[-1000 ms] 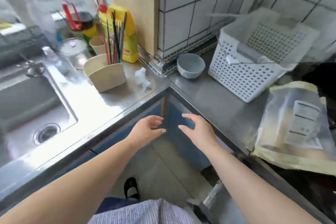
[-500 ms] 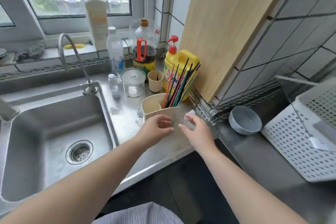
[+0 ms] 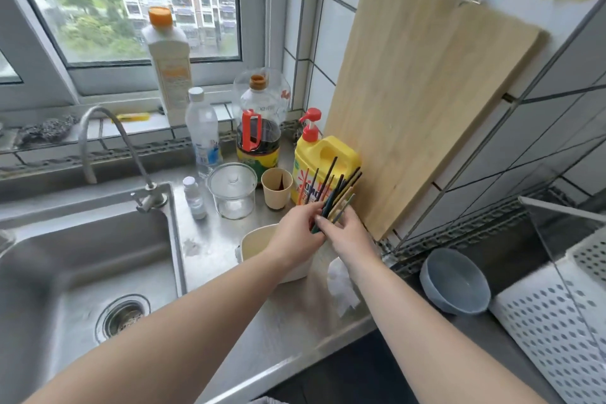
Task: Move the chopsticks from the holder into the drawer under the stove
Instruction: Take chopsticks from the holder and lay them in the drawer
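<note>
Both hands grip the chopsticks (image 3: 331, 188) over the holder (image 3: 254, 241).
Left hand (image 3: 296, 234) and right hand (image 3: 347, 233) close round the mixed dark, orange and tan bundle, tips fanned upward.

There are four bottles: a white one with an orange cap (image 3: 167, 56), a clear water bottle (image 3: 202, 131), a dark sauce bottle (image 3: 258, 128) and a yellow pump bottle (image 3: 319, 161). There is one blue-grey bowl (image 3: 454, 280), one beige paper cup (image 3: 277, 188) and one wooden cutting board (image 3: 423, 88).

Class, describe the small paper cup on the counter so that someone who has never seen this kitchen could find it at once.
Start at the big wooden cutting board leaning on the tiled wall, then find the yellow pump bottle at its foot. Just left of that bottle stands the paper cup, with a lidded glass jar on its other side. It is the only tan, open-topped cup there; its neighbours are clear or capped.
</note>
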`<action>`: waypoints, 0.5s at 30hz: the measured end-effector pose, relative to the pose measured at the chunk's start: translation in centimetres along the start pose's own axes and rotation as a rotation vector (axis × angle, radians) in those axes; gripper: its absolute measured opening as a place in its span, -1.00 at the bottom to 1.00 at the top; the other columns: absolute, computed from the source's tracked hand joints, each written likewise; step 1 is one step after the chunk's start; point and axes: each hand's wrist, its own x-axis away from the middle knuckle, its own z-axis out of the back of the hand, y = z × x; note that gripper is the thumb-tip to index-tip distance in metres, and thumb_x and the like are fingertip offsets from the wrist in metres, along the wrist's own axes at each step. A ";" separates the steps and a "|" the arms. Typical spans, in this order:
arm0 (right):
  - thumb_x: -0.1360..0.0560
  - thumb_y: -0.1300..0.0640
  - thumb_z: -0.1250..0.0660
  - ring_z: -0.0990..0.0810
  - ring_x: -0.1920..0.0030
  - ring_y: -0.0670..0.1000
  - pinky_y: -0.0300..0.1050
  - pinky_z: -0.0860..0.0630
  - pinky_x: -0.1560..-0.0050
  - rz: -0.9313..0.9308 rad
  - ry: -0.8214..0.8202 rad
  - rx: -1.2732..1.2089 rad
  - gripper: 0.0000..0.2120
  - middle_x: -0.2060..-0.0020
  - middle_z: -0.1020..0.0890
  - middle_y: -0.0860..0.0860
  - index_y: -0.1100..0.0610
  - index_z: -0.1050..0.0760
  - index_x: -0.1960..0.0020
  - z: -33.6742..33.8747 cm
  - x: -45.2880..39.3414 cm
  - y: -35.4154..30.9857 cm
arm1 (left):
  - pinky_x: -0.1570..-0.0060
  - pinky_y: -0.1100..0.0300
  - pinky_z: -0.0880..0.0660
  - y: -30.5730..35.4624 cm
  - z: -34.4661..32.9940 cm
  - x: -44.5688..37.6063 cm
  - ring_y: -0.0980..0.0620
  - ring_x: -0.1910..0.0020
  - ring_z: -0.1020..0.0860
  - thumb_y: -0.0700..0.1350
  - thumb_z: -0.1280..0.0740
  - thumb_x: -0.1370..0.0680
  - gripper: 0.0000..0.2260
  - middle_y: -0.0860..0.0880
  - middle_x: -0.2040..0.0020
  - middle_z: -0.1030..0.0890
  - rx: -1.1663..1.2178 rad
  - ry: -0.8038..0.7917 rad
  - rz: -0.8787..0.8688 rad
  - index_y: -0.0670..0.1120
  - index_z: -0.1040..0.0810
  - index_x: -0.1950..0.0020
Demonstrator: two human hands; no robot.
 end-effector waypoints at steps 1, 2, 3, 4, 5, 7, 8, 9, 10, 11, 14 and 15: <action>-0.44 0.12 -0.38 -0.57 -0.17 0.00 -0.09 -0.50 -0.14 0.006 0.004 -0.014 -0.70 -0.13 -0.62 0.01 -0.07 -0.46 -0.14 -0.2 -0.4 0.0 | -0.22 0.27 -0.37 -0.2 -0.3 -0.3 -0.01 -0.31 -0.46 -0.26 -0.31 -0.42 -0.47 -0.07 -0.30 -0.53 -0.030 0.007 -0.004 -0.10 -0.40 -0.40; -0.45 0.12 -0.38 -0.59 -0.09 -0.02 -0.14 -0.50 -0.07 0.007 0.016 -0.014 -0.73 -0.08 -0.63 0.00 -0.05 -0.47 -0.13 -0.3 -0.6 0.0 | -0.26 0.23 -0.37 -0.4 -0.6 -0.5 -0.01 -0.31 -0.45 -0.25 -0.31 -0.40 -0.46 -0.08 -0.29 -0.53 -0.060 0.018 -0.004 -0.09 -0.41 -0.40; -0.45 0.12 -0.38 -0.60 -0.03 -0.04 -0.15 -0.49 -0.03 0.011 0.035 -0.005 -0.73 -0.03 -0.64 -0.02 -0.01 -0.49 -0.14 -0.4 -0.8 0.1 | -0.28 0.20 -0.37 -0.7 -0.8 -0.7 -0.01 -0.30 -0.45 -0.24 -0.31 -0.39 -0.46 -0.09 -0.27 -0.53 -0.083 0.035 0.001 -0.09 -0.41 -0.39; -0.45 0.11 -0.38 -0.59 0.00 -0.04 -0.14 -0.49 -0.03 0.016 0.055 0.013 -0.72 0.01 -0.64 -0.03 0.01 -0.50 -0.15 -0.4 -1.0 0.1 | -0.28 0.18 -0.38 -1.0 -1.0 -0.8 -0.03 -0.27 -0.46 -0.24 -0.31 -0.39 -0.46 -0.10 -0.24 -0.54 -0.096 0.055 0.007 -0.08 -0.42 -0.39; -0.44 0.09 -0.39 -0.59 0.01 -0.04 -0.12 -0.51 -0.04 0.028 0.071 0.026 -0.72 0.04 -0.64 -0.04 0.01 -0.51 -0.14 -0.5 -1.0 0.2 | -0.27 0.16 -0.39 -1.2 -1.2 -0.8 -0.05 -0.25 -0.46 -0.24 -0.32 -0.39 -0.47 -0.10 -0.22 -0.54 -0.101 0.075 0.008 -0.08 -0.43 -0.38; -0.43 0.07 -0.40 -0.59 0.02 -0.03 -0.08 -0.53 -0.05 0.038 0.084 0.035 -0.77 0.07 -0.64 -0.05 -0.03 -0.52 -0.08 -0.6 -1.1 0.3 | -0.27 0.10 -0.39 -1.5 -1.4 -0.8 -0.08 -0.23 -0.46 -0.23 -0.32 -0.39 -0.47 -0.11 -0.18 -0.51 -0.099 0.109 0.008 -0.07 -0.42 -0.38; -0.43 0.07 -0.40 -0.60 0.03 -0.03 -0.07 -0.53 -0.05 0.037 0.085 0.039 -0.80 0.07 -0.65 -0.05 -0.05 -0.51 -0.04 -0.6 -1.1 0.3 | -0.27 0.08 -0.40 -1.6 -1.6 -0.8 -0.08 -0.22 -0.45 -0.23 -0.32 -0.40 -0.46 -0.11 -0.17 -0.50 -0.094 0.123 0.008 -0.07 -0.41 -0.39; -0.42 0.06 -0.40 -0.60 0.03 -0.02 -0.06 -0.54 -0.05 0.039 0.090 0.044 -0.82 0.08 -0.65 -0.05 -0.06 -0.50 -0.01 -0.6 -1.2 0.3 | -0.27 0.08 -0.40 -1.7 -1.7 -0.8 -0.08 -0.22 -0.44 -0.22 -0.32 -0.41 -0.47 -0.11 -0.17 -0.49 -0.085 0.136 0.008 -0.07 -0.40 -0.39; -0.43 0.07 -0.39 -0.61 0.03 0.00 -0.06 -0.53 -0.03 0.048 0.097 0.058 -0.83 0.10 -0.65 -0.05 -0.05 -0.51 0.00 -0.6 -1.3 0.2 | -0.26 0.08 -0.40 -1.9 -1.8 -0.8 -0.08 -0.22 -0.44 -0.21 -0.33 -0.42 -0.48 -0.10 -0.16 -0.48 -0.080 0.148 0.010 -0.08 -0.40 -0.39; -0.44 0.09 -0.38 -0.60 0.04 0.01 -0.09 -0.52 0.01 0.061 0.106 0.077 -0.84 0.12 -0.64 -0.04 -0.03 -0.52 -0.01 -0.5 -1.3 0.1 | -0.26 0.08 -0.41 -2.0 -1.9 -0.8 -0.08 -0.21 -0.44 -0.19 -0.34 -0.42 -0.49 -0.10 -0.16 -0.47 -0.079 0.159 0.011 -0.08 -0.42 -0.38; -0.46 0.12 -0.36 -0.55 0.11 -0.02 -0.18 -0.44 0.09 0.101 0.103 0.124 -0.82 0.14 -0.62 -0.01 0.10 -0.57 -0.06 -0.2 -1.3 -0.1 | -0.27 0.11 -0.41 -2.1 -2.2 -0.8 -0.05 -0.23 -0.45 -0.16 -0.35 -0.42 -0.52 -0.09 -0.20 -0.48 -0.059 0.177 0.010 -0.09 -0.44 -0.35; -0.46 0.13 -0.37 -0.55 0.12 -0.03 -0.18 -0.45 0.09 0.114 0.099 0.130 -0.83 0.14 -0.63 0.00 0.11 -0.58 -0.04 -0.1 -1.3 -0.2 | -0.28 0.12 -0.40 -2.1 -2.2 -0.8 -0.02 -0.25 -0.45 -0.16 -0.35 -0.43 -0.51 -0.07 -0.22 -0.48 -0.036 0.174 0.019 -0.08 -0.42 -0.36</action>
